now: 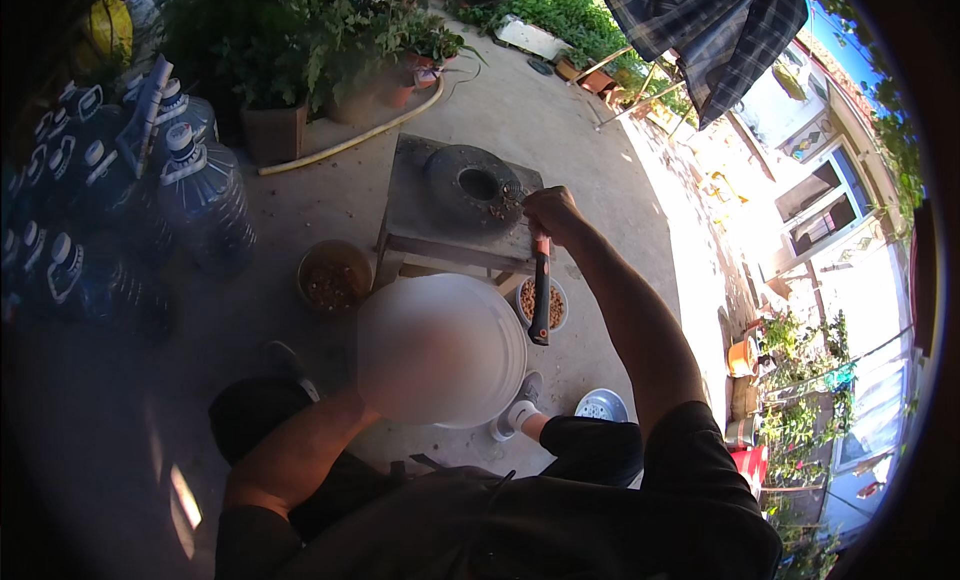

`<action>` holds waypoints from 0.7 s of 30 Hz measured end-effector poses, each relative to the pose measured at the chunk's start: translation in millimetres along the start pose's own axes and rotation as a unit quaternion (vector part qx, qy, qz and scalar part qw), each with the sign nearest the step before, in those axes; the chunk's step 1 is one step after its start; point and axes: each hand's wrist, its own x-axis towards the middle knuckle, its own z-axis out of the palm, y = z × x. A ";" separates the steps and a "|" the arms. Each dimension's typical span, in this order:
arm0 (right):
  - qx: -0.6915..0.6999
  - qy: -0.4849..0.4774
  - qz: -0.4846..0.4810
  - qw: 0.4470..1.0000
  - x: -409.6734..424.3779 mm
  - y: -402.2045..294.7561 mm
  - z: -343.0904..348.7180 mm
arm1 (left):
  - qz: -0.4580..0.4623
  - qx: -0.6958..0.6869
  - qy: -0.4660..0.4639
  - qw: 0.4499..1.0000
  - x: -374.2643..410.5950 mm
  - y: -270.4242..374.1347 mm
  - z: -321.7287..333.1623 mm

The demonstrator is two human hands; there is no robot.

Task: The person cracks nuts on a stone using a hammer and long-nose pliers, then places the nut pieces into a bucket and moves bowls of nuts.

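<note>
My right hand is closed around a tool with a black and orange handle, which hangs down from my fist. The tool's head is hard to make out. By the fist, a small coil-like piece and shell fragments lie on a dark, thick round block with a central hole. That block rests on a low wooden stool. My left forearm reaches to a white plastic tub between my knees. A heavy blur covers my left hand, so its fingers and anything in them cannot be seen.
A bowl of brown nuts or pits stands right of the stool; a bowl of shell pieces stands left. Several large water bottles crowd the left. Behind are potted plants and a hose. A perforated basin sits by my right foot.
</note>
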 end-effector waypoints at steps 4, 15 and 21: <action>-0.164 -0.057 -0.060 0.983 57.0 47.6 -15.3 | 0.015 -0.001 0.007 1.000 12.3 1.2 4.7; -0.344 0.211 -0.079 0.911 19.8 26.1 -7.0 | 0.038 0.012 -0.020 0.999 18.7 9.9 5.3; -0.386 0.199 -0.123 0.892 10.4 21.8 2.7 | 0.095 -0.074 0.130 0.984 25.8 -14.5 70.5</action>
